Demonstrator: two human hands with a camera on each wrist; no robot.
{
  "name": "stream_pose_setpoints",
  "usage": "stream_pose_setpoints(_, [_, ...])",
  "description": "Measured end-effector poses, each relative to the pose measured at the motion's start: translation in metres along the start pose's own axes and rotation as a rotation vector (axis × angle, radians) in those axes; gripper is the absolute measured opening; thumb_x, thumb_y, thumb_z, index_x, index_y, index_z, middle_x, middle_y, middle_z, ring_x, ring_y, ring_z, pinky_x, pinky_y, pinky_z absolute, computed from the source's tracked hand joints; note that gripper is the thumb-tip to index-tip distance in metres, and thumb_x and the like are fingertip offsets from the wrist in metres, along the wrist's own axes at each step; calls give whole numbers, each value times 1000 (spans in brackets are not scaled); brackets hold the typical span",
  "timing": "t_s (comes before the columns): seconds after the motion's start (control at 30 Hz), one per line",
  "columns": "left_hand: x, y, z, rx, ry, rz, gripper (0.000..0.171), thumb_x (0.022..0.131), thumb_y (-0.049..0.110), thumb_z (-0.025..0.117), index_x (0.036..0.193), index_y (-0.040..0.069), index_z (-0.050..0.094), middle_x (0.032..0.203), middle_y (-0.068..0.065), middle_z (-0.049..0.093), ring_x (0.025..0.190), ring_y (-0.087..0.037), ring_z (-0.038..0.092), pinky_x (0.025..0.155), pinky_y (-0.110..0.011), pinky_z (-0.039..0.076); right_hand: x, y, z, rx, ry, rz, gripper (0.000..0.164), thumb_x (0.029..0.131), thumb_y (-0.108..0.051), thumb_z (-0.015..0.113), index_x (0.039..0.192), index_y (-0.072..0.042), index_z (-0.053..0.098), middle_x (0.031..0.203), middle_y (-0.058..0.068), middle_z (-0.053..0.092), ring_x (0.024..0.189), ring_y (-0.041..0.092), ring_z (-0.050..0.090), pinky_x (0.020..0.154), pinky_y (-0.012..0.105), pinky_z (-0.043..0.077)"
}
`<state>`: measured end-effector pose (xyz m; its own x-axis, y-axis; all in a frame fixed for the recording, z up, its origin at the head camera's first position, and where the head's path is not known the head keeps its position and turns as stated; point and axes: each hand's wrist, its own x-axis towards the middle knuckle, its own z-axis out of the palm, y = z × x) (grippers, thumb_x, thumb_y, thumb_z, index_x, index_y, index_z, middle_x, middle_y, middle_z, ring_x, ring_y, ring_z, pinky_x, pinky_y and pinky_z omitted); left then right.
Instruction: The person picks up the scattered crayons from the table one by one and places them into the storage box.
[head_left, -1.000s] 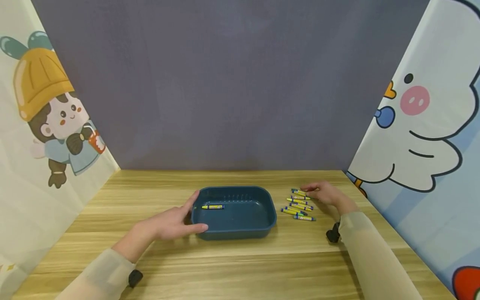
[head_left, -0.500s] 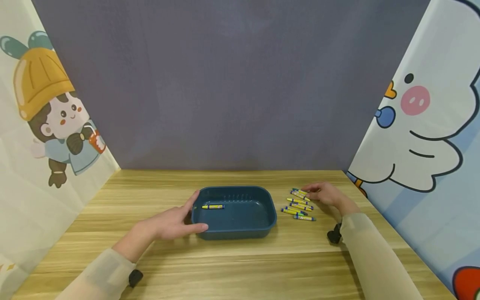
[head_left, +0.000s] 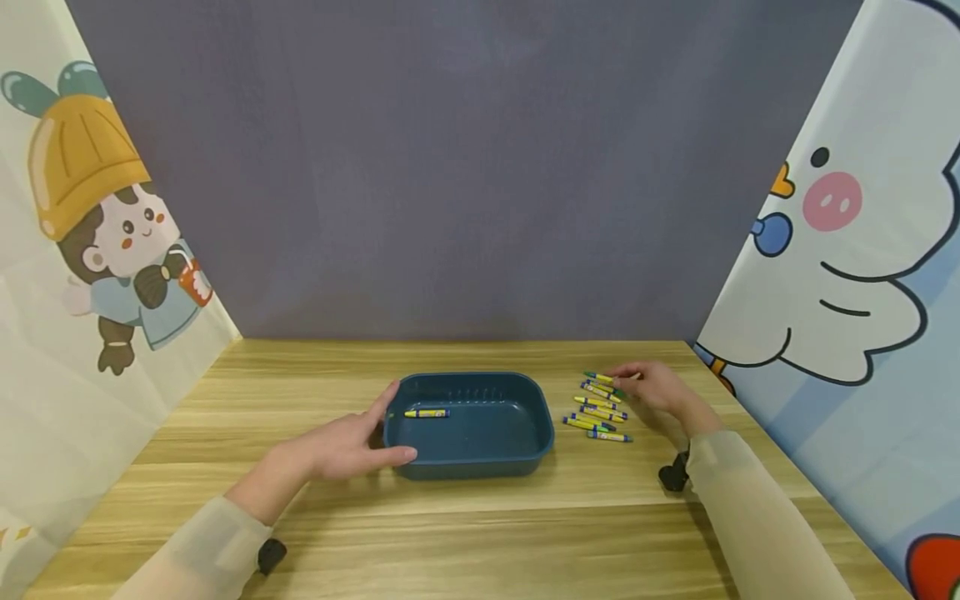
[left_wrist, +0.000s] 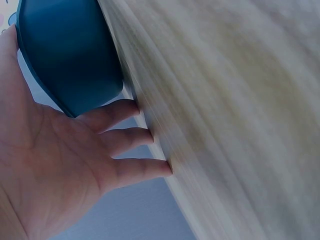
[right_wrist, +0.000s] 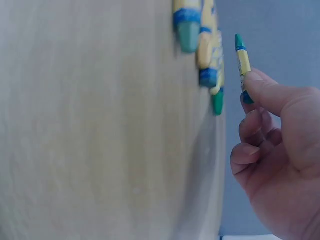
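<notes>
In the head view, my left hand rests against the left end of a dark blue plastic box, thumb on the near rim and index finger at the far rim. The left wrist view shows its other fingers fairly straight, tips down on the wooden table. One yellow-wrapped crayon lies inside the box. My right hand pinches a green-tipped crayon between thumb and fingers, raised off the table in the right wrist view. Several more crayons lie loosely side by side just below it.
The pile of crayons lies between the box and my right hand on the wooden table. A grey panel rises behind the table, and cartoon-printed sheets flank both sides. Black wrist cameras sit by the sleeves.
My right hand has shifted crayons at the far end of the pile and now holds a green-tipped one raised above the others. My left hand and the box have stayed in place.
</notes>
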<state>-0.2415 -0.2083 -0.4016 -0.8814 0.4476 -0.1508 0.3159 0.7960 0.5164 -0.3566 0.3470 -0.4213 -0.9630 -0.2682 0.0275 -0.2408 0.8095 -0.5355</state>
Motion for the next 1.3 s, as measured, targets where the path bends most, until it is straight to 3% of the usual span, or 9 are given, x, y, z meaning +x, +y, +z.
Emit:
stream_pose_setpoints(0.23, [0, 0, -1, 7, -4, -9, 119, 99, 77, 63, 178, 24, -9, 157, -25, 59, 135, -39, 66, 117, -61, 48, -1, -30, -2, 28, 11, -57, 37, 113, -30, 63, 144, -12, 74, 136, 19, 72, 101, 27, 70, 79, 38, 55])
stream_pose_setpoints(0.4, [0, 0, -1, 2, -6, -10, 120, 99, 76, 64, 178, 23, -9, 158, -24, 59, 138, -40, 64, 119, -62, 46, -2, -64, 0, 51, -10, -124, 35, 113, -29, 64, 143, -13, 74, 127, 14, 74, 83, 23, 62, 71, 37, 48])
stream_pose_setpoints(0.5, [0, -1, 0, 2, -7, -10, 120, 99, 76, 64, 178, 23, -9, 157, -24, 60, 138, -40, 63, 119, -62, 46, -2, -84, 5, 80, -23, -151, 32, 113, -27, 65, 140, -16, 76, 120, 15, 74, 65, 17, 52, 60, 33, 44])
stream_pose_setpoints(0.63, [1, -1, 1, 2, -10, -10, 120, 99, 77, 64, 178, 23, -9, 157, -23, 60, 138, -40, 64, 119, -61, 46, -2, -109, 15, 92, -24, -211, 28, 112, -24, 66, 137, -18, 78, 118, 13, 73, 54, 10, 39, 54, 29, 40])
stream_pose_setpoints(0.8, [0, -1, 1, 0, -13, -16, 121, 99, 77, 63, 178, 24, -10, 158, -26, 58, 137, -41, 64, 119, -62, 46, -6, -137, 26, 107, -37, -260, 27, 112, -24, 67, 136, -21, 79, 120, 8, 72, 54, 10, 39, 54, 29, 40])
stream_pose_setpoints(1.03, [0, -2, 2, 3, -16, -26, 121, 99, 78, 63, 178, 23, -9, 160, -27, 57, 137, -41, 64, 118, -62, 47, -5, -171, 43, 110, -65, -303, 26, 110, -21, 69, 133, -21, 80, 123, 7, 71, 70, 15, 54, 64, 30, 46])
stream_pose_setpoints(1.3, [3, -2, 0, -8, -9, -3, 121, 99, 75, 65, 178, 20, -8, 156, -21, 62, 130, -34, 68, 115, -59, 49, 3, -204, 69, 104, -98, -360, 24, 110, -19, 69, 130, -19, 82, 120, 6, 70, 75, 11, 54, 71, 29, 48])
